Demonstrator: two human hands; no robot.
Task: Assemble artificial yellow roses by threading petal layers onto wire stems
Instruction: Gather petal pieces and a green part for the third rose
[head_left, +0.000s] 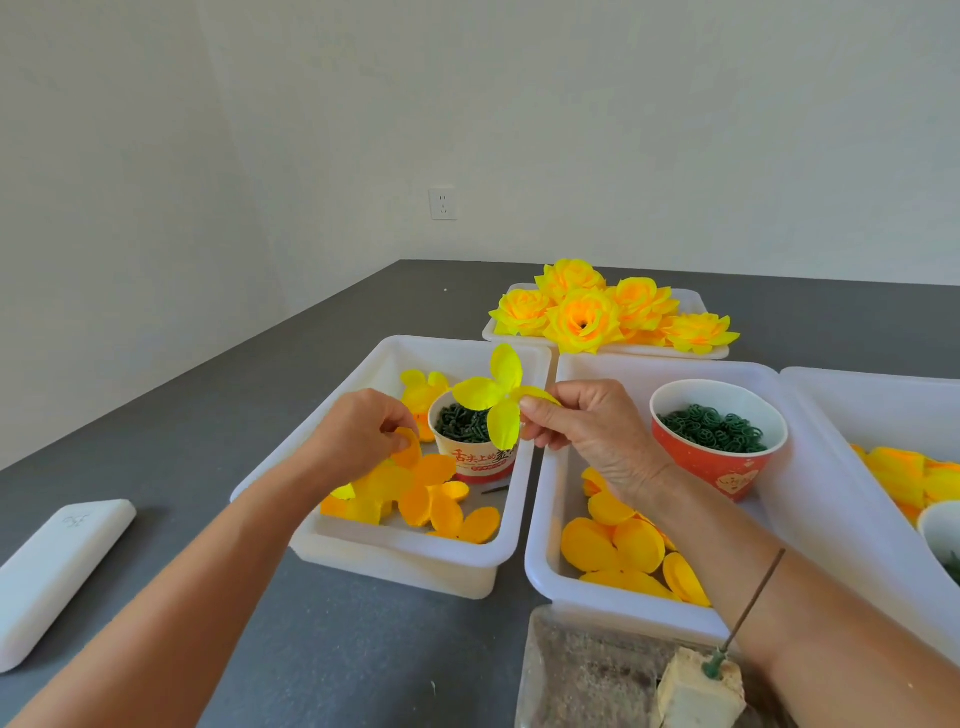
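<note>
petal layer (493, 397) | bright yellow, 4 lobes | pinched by right hand (587, 431)

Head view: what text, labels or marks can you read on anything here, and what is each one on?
"舌尖上的金", red characters on the paper cup in the left bin; the last character is partly cut off, and the smaller print beneath is too blurred to read.
Red bowl: a gold and white printed decoration, too small to read.
White flat case on the table: a faint grey mark, unreadable.
</note>
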